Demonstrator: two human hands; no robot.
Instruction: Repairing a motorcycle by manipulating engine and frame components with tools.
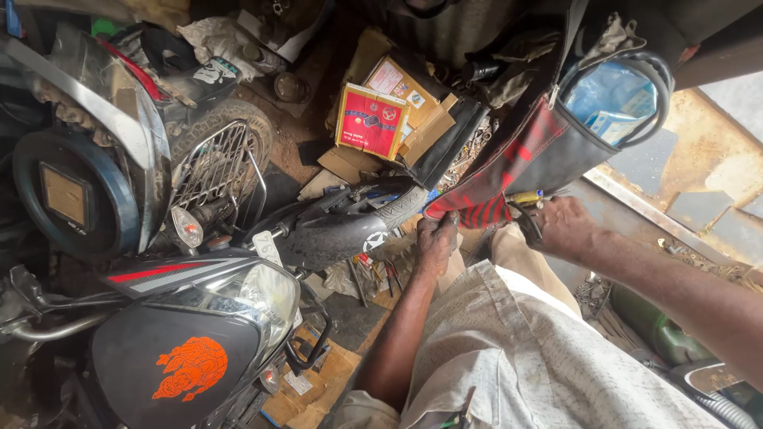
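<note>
My left hand (435,241) grips the lower edge of a red and black checked bag (531,159) that hangs open in front of me. My right hand (561,226) is at the bag's bottom right corner, closed around a small yellow and blue cylinder (524,195) and a dark strap. Inside the bag's round opening lie a blue plastic packet and a small box (613,103). Below my arms I see my light patterned shirt (517,357).
A motorcycle front with headlight (262,292) and black cover bearing an orange emblem (189,367) fills the lower left. A black mudguard (342,230) lies beside my left hand. Red and brown cardboard boxes (370,119) sit behind. A wire rack (213,163) and tyre stand left.
</note>
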